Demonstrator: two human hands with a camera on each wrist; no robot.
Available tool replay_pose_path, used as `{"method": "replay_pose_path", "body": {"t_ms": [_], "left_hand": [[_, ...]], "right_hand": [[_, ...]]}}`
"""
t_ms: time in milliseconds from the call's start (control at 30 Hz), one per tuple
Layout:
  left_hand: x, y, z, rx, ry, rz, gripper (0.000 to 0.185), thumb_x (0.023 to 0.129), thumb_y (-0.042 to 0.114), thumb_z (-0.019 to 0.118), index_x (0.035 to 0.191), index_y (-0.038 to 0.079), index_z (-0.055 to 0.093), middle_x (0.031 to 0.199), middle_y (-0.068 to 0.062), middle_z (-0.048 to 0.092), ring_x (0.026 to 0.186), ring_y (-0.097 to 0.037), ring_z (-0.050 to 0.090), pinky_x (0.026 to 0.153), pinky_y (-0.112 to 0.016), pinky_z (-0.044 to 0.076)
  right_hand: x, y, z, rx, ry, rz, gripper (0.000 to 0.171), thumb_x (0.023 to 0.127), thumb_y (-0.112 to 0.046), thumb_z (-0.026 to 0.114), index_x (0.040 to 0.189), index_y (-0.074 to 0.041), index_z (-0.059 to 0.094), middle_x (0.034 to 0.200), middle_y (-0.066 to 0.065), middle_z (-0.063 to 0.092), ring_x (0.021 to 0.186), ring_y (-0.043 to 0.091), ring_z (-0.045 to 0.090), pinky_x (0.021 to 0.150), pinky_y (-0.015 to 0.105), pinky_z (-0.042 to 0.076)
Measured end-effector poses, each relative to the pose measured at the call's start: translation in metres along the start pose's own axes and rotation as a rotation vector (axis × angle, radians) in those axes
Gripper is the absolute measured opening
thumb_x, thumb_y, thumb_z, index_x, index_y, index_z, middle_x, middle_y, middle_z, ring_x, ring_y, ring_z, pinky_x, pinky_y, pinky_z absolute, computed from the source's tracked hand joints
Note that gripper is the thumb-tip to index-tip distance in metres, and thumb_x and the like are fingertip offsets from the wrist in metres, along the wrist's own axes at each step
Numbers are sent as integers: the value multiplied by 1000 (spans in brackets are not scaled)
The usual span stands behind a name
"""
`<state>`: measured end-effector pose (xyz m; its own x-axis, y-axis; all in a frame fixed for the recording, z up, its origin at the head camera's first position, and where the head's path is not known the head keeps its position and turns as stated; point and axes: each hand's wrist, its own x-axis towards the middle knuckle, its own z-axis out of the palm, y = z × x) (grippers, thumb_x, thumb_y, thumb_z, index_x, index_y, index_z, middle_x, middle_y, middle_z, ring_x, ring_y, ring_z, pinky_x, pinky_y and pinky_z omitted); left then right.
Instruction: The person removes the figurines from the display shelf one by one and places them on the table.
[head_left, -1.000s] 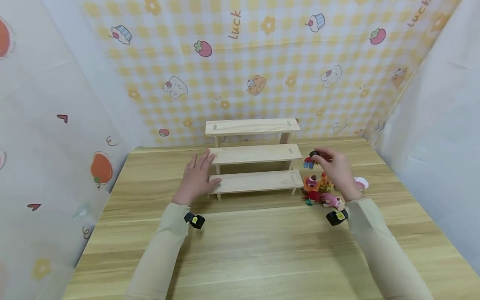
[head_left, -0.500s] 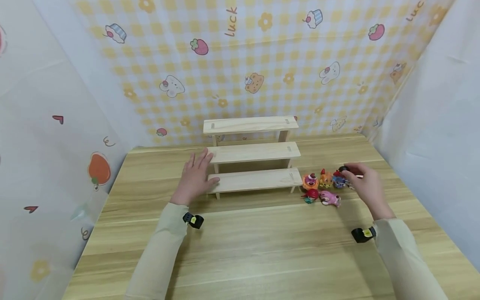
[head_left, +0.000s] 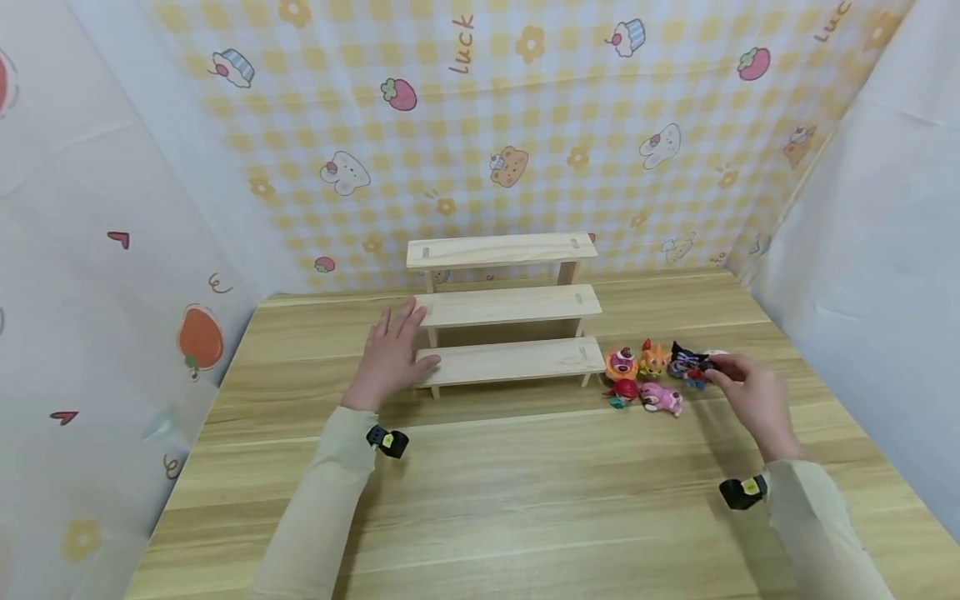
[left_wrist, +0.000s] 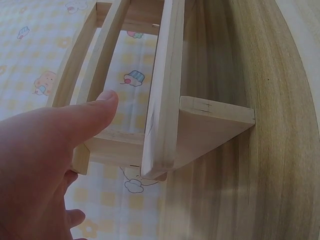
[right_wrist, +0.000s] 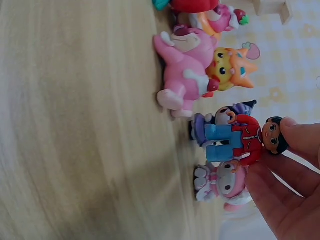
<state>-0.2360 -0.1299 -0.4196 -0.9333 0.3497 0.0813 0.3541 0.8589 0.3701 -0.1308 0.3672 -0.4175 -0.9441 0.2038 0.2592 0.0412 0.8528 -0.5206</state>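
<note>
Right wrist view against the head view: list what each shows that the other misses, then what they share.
Only the right wrist view shows the details: the red-and-blue figure pinched at its head by the fingertips, and a pink-and-white figure beside it.

Only the head view shows the three-tier wooden shelf, with the left hand resting flat against its left end, and the patterned backdrop.

Both show the right hand, the pink figure, the orange figure and the wooden table.
</note>
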Motion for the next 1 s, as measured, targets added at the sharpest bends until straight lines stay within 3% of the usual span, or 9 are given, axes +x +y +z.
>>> {"method": "replay_pose_path", "body": {"t_ms": [67,167,367,600,1000], "left_hand": [[0,-1,0,0,-4,-2,84,88,41,66,153,11,20,162,-9,7,144,-47,1,112,-67,12],[0,-1,-1,0,-12,0,84,89,42,65,153,11,20,162,-9,7,144,-47,1,112,-67,11],[0,-1,-2,3,-17,-2,85,89,43,65,153,12,20,162,-10,7,145,-46,1,112,-67,11],[-1,0,-4,-4,-12,-1,83,89,40,65,153,12,20,162,-10,8,144,-46,1,112,-66,11],[-2,1,-4,-8,-37,-12,84,89,42,64,153,13,19,162,-9,4,144,-46,0,113,-65,9]], "right_hand": [[-1,2,2,-2,-8,2,27,89,-12,67,111,4,66,96,27,69,80,36,66,65,35,45],[-3,4,5,3,-29,8,28,89,-11,67,113,4,64,97,28,68,85,44,65,66,41,48],[-4,7,9,13,-45,6,29,89,-8,66,115,5,63,100,30,67,89,47,64,72,54,50],[-4,10,10,3,-40,-13,28,90,-7,65,115,6,63,102,30,67,90,48,64,72,53,50],[-6,11,9,-3,-116,37,34,93,-12,61,122,6,58,105,31,65,95,50,61,73,54,51]]}}
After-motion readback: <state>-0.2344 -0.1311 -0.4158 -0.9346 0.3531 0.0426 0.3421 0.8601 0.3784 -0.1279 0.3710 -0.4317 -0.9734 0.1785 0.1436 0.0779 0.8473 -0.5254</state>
